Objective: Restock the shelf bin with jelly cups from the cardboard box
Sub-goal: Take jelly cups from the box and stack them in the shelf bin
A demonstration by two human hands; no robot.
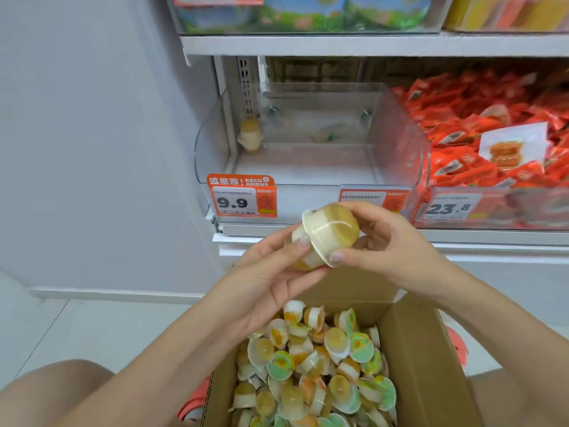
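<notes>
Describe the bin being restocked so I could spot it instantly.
Find the white shelf and look beneath it, left of the heap of red snack packets. The clear plastic bin above the 9.9 price tag is it: nearly bare, unlike its full red neighbour.

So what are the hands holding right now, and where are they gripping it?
Two jelly cups, held between both hands above the cardboard box. The right hand pinches the front cup's rim and base; the left hand cradles the other from below, thumb on top.
</notes>
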